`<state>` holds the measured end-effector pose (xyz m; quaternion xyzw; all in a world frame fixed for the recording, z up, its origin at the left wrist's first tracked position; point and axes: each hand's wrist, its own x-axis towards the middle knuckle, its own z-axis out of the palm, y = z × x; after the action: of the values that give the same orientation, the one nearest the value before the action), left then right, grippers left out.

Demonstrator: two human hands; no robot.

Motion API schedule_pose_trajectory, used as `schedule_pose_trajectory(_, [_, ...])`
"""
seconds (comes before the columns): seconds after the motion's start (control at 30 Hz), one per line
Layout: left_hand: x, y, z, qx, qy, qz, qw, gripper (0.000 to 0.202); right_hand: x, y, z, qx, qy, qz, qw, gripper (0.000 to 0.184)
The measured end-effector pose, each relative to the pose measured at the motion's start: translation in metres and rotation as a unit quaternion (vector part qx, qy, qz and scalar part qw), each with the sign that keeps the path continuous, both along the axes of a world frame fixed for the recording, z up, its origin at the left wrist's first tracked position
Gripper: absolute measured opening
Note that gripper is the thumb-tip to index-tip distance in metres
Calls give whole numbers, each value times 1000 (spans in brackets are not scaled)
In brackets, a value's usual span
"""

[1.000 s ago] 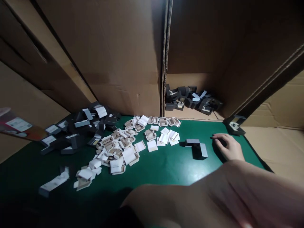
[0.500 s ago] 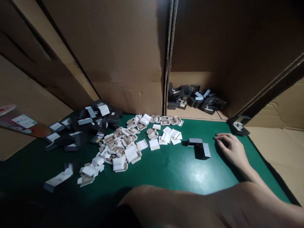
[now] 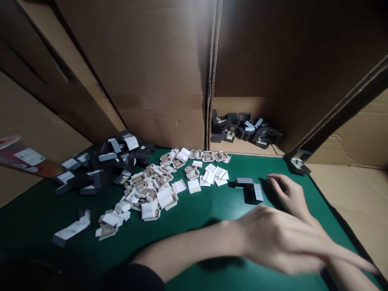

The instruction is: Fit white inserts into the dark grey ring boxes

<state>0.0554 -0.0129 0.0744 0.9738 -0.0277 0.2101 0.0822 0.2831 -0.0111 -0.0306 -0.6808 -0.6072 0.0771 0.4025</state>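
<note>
My left hand [image 3: 279, 234] reaches across from the lower left and lies over my right forearm, blurred by motion. Its index finger stretches out to the right, and nothing shows in it. On the green table rests my right hand [image 3: 291, 196], fingers loosely bent, thumb apart from them, holding nothing. Just left of it is an open grey-black small box [image 3: 244, 182], its two parts at an angle. Beyond that hand, by the table's right edge, stands another open black box [image 3: 298, 163] with a pale insert.
White card inserts [image 3: 151, 186] are strewn mid-table. A heap of black boxes [image 3: 106, 161] lies at the left, beside a plastic cup [image 3: 27, 157]. More black boxes [image 3: 242, 127] sit inside a cardboard compartment [image 3: 245, 56]. One open box [image 3: 72, 230] lies front left.
My left arm has swung lower and away from the camera, bringing its hand into view across my right forearm. My right hand stays in nearly the same spot; the view has shifted slightly.
</note>
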Motion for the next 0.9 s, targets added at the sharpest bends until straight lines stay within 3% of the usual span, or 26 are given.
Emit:
schedule_pose_trajectory(0.17, [-28, 44, -60, -54, -46, 102, 992, 38, -35, -7, 11, -50, 106, 61, 991, 36])
schedule_pose_trajectory(0.23, [-41, 51, -72, -102, -84, 151, 980, 35, -46, -7, 13, -61, 107, 84, 989, 38])
schedule_pose_trajectory(0.33, [-53, 56, -75, -151, -147, 219, 953, 30, -55, -6, 13, -79, 59, 103, 990, 37])
schedule_pose_trajectory(0.43, [-57, 63, -72, -147, -172, 286, 931, 29, -56, -6, 12, -85, 37, 97, 991, 34])
schedule_pose_trajectory(0.53, [-61, 73, -72, -133, -140, 386, 902, 27, -55, -7, 12, -80, 61, 96, 990, 33])
schedule_pose_trajectory(0.63, [-62, 78, -72, -114, -72, 457, 879, 25, -58, -9, 14, -19, 62, 114, 991, 40])
schedule_pose_trajectory(0.77, [-59, 77, -72, -90, -24, 471, 877, 20, -66, -11, 19, 53, -28, 190, 980, 48])
schedule_pose_trajectory(0.9, [-57, 79, -77, -83, -34, 473, 877, 20, -70, -12, 22, 46, -67, 256, 963, 33])
